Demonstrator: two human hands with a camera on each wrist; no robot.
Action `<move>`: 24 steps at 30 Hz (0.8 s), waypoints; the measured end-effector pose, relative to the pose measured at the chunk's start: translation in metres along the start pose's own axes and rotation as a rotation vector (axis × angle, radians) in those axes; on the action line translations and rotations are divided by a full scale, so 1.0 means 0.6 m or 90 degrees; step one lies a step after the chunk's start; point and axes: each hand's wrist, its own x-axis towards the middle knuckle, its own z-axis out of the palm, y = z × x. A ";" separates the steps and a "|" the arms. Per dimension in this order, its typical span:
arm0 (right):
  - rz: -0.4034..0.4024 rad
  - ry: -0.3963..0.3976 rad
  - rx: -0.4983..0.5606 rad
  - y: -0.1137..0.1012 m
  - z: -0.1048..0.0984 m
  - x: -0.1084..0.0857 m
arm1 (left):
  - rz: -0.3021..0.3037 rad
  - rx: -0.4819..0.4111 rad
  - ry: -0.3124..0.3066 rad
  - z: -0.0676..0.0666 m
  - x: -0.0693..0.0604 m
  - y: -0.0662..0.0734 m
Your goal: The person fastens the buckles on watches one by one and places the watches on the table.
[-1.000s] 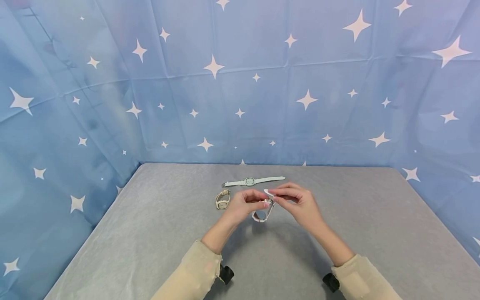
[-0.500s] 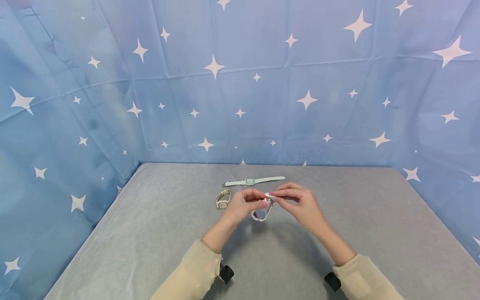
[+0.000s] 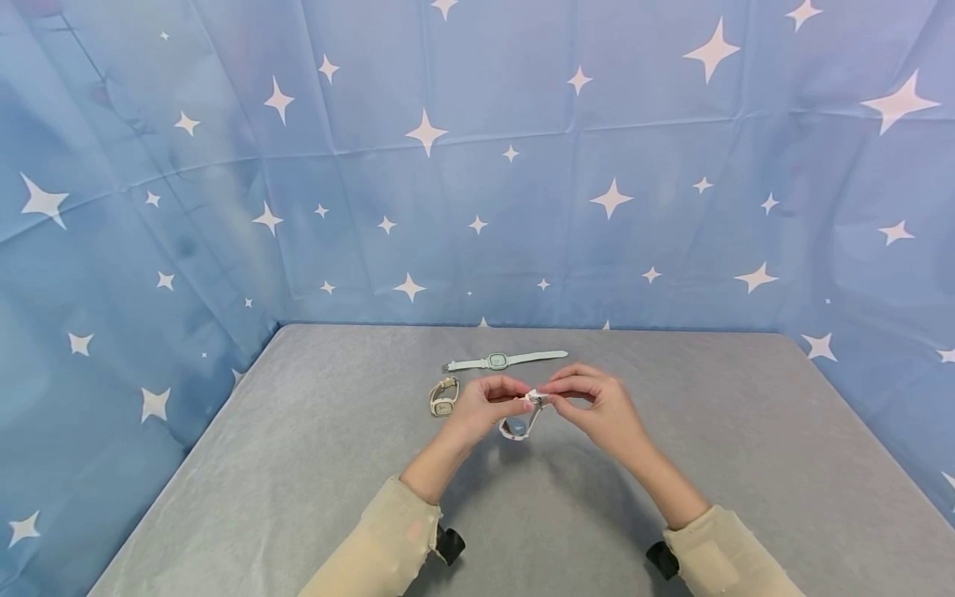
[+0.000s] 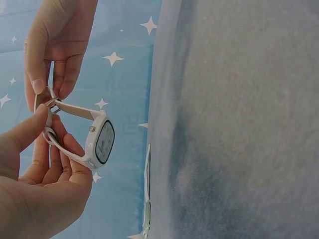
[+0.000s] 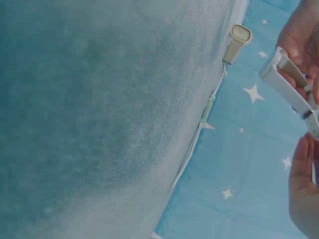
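A white watch hangs in a loop between both hands, its face turned outward in the left wrist view. The left hand pinches its strap beside the metal buckle, thumb on top. The right hand pinches the strap's free end between thumb and fingers, close to the left fingertips. In the right wrist view the looped white strap shows from its side, both hands partly cut off by the frame's edge.
A pale green watch lies stretched flat behind the hands. A beige watch with its strap looped rests left of the left hand. The grey table meets a blue star-patterned cloth at its back and sides.
The strap's white free end, which stuck up between the fingertips, has tipped down toward the buckle. The right fingers have shifted slightly with it; the left hand stays nearly still.
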 end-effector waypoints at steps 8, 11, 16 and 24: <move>0.002 -0.006 -0.021 -0.003 -0.002 0.000 | -0.004 0.005 -0.001 0.000 -0.005 0.005; -0.002 -0.007 -0.030 -0.004 -0.002 -0.001 | -0.002 0.006 0.000 0.000 -0.005 0.005; -0.008 -0.012 -0.045 -0.004 -0.003 -0.001 | -0.001 0.007 0.003 0.001 -0.005 0.004; -0.020 -0.022 -0.071 -0.003 -0.003 -0.002 | 0.006 0.016 0.001 0.001 -0.003 0.003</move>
